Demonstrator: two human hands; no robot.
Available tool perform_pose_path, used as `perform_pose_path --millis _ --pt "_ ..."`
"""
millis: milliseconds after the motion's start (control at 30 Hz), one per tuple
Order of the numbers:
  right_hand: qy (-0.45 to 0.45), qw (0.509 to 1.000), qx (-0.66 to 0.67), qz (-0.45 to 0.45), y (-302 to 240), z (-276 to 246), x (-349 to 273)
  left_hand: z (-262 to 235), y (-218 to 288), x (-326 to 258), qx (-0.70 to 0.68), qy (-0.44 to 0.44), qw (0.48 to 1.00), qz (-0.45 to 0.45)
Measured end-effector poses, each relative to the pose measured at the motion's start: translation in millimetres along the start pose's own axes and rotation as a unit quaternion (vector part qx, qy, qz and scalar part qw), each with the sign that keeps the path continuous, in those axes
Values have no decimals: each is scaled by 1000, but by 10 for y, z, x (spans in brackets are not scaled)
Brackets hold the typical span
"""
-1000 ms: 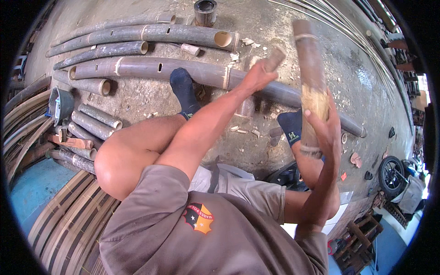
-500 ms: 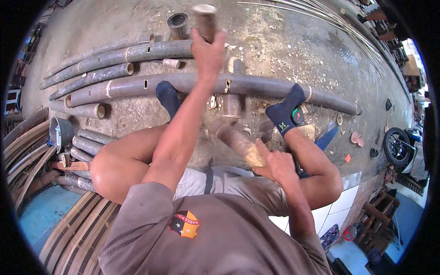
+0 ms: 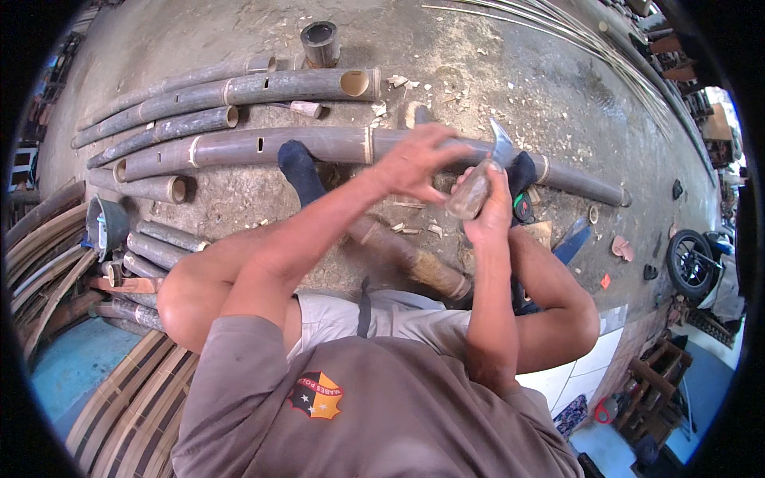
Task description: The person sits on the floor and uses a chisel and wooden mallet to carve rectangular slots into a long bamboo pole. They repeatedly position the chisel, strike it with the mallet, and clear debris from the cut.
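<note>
Right hand [image 3: 492, 210] grips a bladed tool [image 3: 474, 191] pointing toward twelve o'clock; left hand [image 3: 416, 163], fingers parted, hovers near it at ten o'clock.

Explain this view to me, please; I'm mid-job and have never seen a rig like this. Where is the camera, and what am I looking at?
There is no machine here: these are a person's two bare hands. The wide fisheye camera sits on the person's head and looks down, so straight edges bend near the rim. Left in the picture is the person's left.

The right hand grips a bladed tool, blade pointing away. The left hand is open beside it. Between the legs lies a bamboo piece with a pale scraped band. Beyond it, a long bamboo pole crosses the floor, among pale chips and more bamboo.
</note>
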State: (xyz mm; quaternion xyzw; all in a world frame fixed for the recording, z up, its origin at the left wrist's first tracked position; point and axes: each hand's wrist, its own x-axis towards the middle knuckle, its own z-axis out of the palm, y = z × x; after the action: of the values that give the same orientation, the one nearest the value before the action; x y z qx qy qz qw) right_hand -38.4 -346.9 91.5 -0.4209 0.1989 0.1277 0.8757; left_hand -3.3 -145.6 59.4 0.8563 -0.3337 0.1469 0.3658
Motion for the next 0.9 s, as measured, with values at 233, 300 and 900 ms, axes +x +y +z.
perform_pose_path --millis 233,300,900 --pt "-4 931 -361 51 774 198 -25 -235 -991 -915 275 -266 883 -272" --pt "-4 891 -453 38 1102 77 41 -262 -1070 -838 230 -272 898 -257" --pt "34 818 -571 -66 1598 104 284 -379 -1173 -749 156 -318 891 -283"
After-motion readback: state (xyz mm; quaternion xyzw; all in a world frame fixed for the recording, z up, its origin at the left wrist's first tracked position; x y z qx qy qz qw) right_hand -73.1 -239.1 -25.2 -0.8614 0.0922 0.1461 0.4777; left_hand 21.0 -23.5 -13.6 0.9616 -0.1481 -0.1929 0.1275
